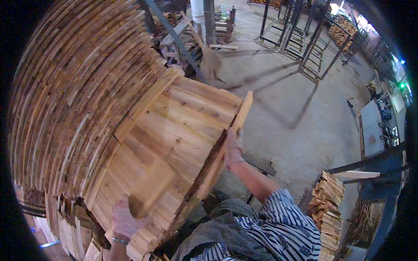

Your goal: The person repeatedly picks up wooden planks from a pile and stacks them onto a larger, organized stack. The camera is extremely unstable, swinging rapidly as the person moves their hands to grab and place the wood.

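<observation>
Stack (78, 100) of thin wooden boards fills the left side, its many layers bending in the wide view, with a few strips paler than the rest. Below it, at the lower left, upright boards (69, 230) stand close together. The left hand (124, 219) comes up from the lower edge, in what looks like a thin pale glove, with a band (119, 240) around the wrist. Its fingers and thumb are spread apart at the near end of a short wooden piece (154, 185) — the piece is blurred, and I cannot tell whether the hand grips it.

That piece is over a broad layer of flat boards (183, 135), laid side by side just right of the stack, knots showing in the grain. Beyond them, a white post (197, 17) stands near a broom (211, 61), its bristles down. Grey cloth (213, 235) and a striped sleeve (283, 213) show at the bottom.

The right hand (233, 150) is on a long narrow board (244, 111) tilted along the right edge of the layer — touching it, though how firmly its fingers close is not clear. Farther right, dark metal frames (300, 43) stand on the grey floor (283, 108), then a pile of wood pieces (326, 209) lies near a blue metal structure (376, 191).
</observation>
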Tool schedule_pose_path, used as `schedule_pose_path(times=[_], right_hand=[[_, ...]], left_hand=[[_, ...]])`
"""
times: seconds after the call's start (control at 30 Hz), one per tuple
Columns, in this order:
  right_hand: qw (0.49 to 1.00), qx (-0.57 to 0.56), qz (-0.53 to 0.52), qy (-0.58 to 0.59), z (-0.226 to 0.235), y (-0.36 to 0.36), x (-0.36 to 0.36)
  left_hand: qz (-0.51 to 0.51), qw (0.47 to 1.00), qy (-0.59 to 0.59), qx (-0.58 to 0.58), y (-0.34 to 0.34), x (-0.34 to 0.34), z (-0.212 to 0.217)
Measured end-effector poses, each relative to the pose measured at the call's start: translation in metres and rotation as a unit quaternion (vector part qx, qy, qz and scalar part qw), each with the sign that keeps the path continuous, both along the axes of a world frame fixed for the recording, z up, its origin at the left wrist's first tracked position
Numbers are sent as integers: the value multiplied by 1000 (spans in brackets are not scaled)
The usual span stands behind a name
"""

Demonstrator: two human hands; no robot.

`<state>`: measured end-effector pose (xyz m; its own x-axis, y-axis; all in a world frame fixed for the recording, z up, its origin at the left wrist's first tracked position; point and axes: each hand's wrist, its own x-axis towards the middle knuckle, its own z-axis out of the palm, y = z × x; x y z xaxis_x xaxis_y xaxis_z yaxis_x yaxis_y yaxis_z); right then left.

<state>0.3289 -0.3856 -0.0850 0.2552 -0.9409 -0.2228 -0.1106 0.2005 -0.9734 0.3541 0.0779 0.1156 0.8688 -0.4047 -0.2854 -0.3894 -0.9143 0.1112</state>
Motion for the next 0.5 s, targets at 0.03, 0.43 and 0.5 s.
schedule_pose_path(times=[0.03, 0.43, 0.5], right_hand=[[993, -87, -36, 67, -21, 1, 20], [963, -82, 227, -120, 12, -38, -13], [940, -86, 310, -116, 61, -32, -3]], left_hand=[[44, 997, -1, -59, 3, 3, 10], [320, 733, -61, -597, 30, -58, 126], [301, 704, -109, -634, 36, -79, 141]])
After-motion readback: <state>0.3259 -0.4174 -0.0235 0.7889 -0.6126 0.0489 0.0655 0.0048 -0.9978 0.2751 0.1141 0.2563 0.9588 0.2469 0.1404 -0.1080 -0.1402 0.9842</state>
